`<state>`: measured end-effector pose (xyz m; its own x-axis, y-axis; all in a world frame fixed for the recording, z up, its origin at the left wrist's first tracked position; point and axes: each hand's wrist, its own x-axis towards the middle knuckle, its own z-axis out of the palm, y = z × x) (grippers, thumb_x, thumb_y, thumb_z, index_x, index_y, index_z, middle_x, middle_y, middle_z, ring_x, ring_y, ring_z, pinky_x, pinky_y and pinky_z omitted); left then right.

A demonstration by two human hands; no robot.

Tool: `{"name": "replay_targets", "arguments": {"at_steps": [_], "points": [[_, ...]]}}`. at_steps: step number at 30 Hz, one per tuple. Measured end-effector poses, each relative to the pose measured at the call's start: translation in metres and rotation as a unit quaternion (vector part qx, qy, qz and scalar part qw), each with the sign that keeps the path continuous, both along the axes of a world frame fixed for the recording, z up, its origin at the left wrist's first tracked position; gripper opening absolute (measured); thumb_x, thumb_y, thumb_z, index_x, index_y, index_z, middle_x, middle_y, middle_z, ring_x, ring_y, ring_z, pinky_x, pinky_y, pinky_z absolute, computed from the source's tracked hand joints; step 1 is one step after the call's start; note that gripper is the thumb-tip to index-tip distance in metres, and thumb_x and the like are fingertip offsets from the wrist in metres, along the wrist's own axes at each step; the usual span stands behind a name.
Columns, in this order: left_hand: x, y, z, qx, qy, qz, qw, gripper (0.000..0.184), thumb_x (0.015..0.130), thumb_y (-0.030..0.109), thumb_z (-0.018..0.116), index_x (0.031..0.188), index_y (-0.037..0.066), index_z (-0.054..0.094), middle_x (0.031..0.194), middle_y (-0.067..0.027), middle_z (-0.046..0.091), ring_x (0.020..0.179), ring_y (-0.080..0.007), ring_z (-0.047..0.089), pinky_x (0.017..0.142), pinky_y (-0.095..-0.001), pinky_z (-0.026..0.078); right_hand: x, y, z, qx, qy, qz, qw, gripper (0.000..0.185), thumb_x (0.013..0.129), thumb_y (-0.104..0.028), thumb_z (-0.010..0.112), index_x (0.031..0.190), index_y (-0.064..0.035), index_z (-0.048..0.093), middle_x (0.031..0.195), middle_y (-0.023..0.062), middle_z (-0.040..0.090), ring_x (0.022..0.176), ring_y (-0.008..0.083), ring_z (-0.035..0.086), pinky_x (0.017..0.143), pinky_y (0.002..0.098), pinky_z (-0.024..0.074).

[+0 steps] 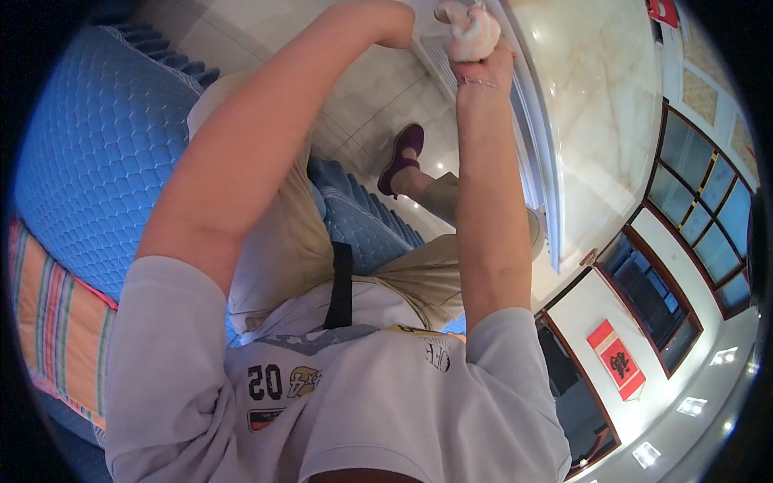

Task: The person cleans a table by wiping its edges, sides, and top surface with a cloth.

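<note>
At the top edge, my right hand (501, 64) is closed around a soft, white, fluffy-looking thing (473, 36); its exact kind is unclear. A thin bracelet circles that wrist. My left hand (396, 24) is bent at the top edge, a little to the left of the white thing and apart from it. Its fingers are hidden, so whether it holds anything does not show.
On the left are a blue quilted cover (113, 145) and a striped cloth (60, 314). A pale marble-look tabletop (600, 121) lies to the right. My foot in a dark shoe (401, 161) rests on the tiled floor (354, 105).
</note>
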<state>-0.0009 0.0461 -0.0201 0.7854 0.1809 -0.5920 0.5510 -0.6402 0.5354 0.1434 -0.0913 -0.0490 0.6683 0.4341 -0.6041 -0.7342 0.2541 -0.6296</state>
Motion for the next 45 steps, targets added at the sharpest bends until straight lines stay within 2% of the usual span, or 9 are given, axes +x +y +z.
{"name": "replay_targets", "arguments": {"at_steps": [4,8,11,14,20,22,33,39,45], "points": [[0.005,0.001,-0.024,0.023,-0.036,-0.033,0.999,0.027,0.079,0.019,0.055,0.095,0.001,0.068,0.095,-0.0204,0.067,0.089,-0.0361,0.064,0.078,-0.0452,0.050,-0.014,-0.053,0.048,0.048,-0.045,0.098,0.993,0.026,0.087,-0.013,0.050,0.107,-0.0011,0.060,0.109,0.0118,0.064,0.090,0.0259,0.065,0.074,0.0352,0.0541],[0.010,-0.002,-0.033,0.028,-0.068,-0.058,0.996,0.030,0.077,0.021,0.056,0.094,-0.001,0.068,0.095,-0.0222,0.067,0.090,-0.0374,0.064,0.080,-0.0453,0.050,0.009,-0.123,0.065,-0.366,-0.547,0.409,0.632,0.044,0.088,-0.014,0.034,0.126,0.0006,0.049,0.129,0.0121,0.054,0.119,0.0216,0.051,0.097,0.0281,0.0434],[0.006,-0.002,-0.012,-0.002,-0.070,-0.039,0.997,0.031,0.075,0.017,0.055,0.096,-0.002,0.067,0.096,-0.0233,0.066,0.089,-0.0384,0.064,0.079,-0.0459,0.050,0.025,-0.170,0.057,-0.107,-0.107,0.103,0.983,0.028,0.086,-0.015,0.046,0.104,-0.0108,0.066,0.108,0.0148,0.066,0.103,0.0275,0.062,0.086,0.0318,0.0494],[0.002,-0.003,-0.005,-0.008,-0.080,-0.014,0.997,0.032,0.074,0.015,0.054,0.096,-0.004,0.067,0.097,-0.0244,0.066,0.090,-0.0388,0.064,0.078,-0.0464,0.050,0.039,-0.192,0.043,-0.461,-0.532,0.339,0.624,0.028,0.085,-0.015,0.050,0.107,-0.0099,0.065,0.110,0.0124,0.066,0.102,0.0261,0.063,0.086,0.0329,0.0500],[0.005,-0.002,0.000,-0.012,-0.049,-0.010,0.999,0.033,0.074,0.014,0.054,0.098,-0.004,0.066,0.100,-0.0234,0.066,0.093,-0.0380,0.064,0.079,-0.0462,0.050,0.029,-0.115,0.043,-0.383,-0.551,0.392,0.629,0.034,0.083,-0.011,0.037,0.100,-0.0088,0.066,0.098,0.0080,0.066,0.086,0.0225,0.062,0.075,0.0275,0.0478],[0.006,-0.002,-0.001,-0.010,-0.056,-0.014,0.998,0.033,0.074,0.015,0.054,0.098,-0.004,0.067,0.099,-0.0231,0.066,0.092,-0.0376,0.064,0.079,-0.0459,0.050,0.001,-0.070,0.071,-0.455,-0.691,0.454,0.331,0.026,0.088,-0.008,0.048,0.108,-0.0052,0.065,0.106,0.0081,0.065,0.092,0.0219,0.063,0.076,0.0298,0.0504],[0.003,0.001,-0.003,0.006,-0.076,-0.031,0.997,0.032,0.076,0.019,0.055,0.096,-0.003,0.067,0.097,-0.0219,0.067,0.090,-0.0366,0.064,0.079,-0.0444,0.050,-0.006,-0.044,0.057,-0.314,-0.665,0.381,0.560,0.023,0.078,-0.002,0.056,0.100,-0.0058,0.063,0.100,0.0117,0.065,0.088,0.0246,0.061,0.077,0.0325,0.0506],[0.004,-0.001,-0.007,0.019,-0.056,-0.013,0.998,0.032,0.076,0.018,0.056,0.098,-0.004,0.067,0.099,-0.0234,0.066,0.092,-0.0379,0.064,0.081,-0.0445,0.050,0.015,-0.134,0.063,-0.471,-0.690,0.419,0.356,0.028,0.083,-0.013,0.052,0.108,-0.0137,0.063,0.108,0.0141,0.064,0.097,0.0293,0.060,0.086,0.0353,0.0492],[0.006,-0.003,-0.002,0.005,-0.043,-0.020,0.999,0.032,0.074,0.014,0.053,0.098,-0.004,0.067,0.099,-0.0242,0.066,0.093,-0.0389,0.063,0.081,-0.0452,0.050,0.044,-0.193,0.021,-0.421,-0.600,0.274,0.623,0.024,0.083,-0.014,0.052,0.104,-0.0059,0.062,0.100,0.0095,0.065,0.095,0.0195,0.062,0.080,0.0282,0.0478]]}}
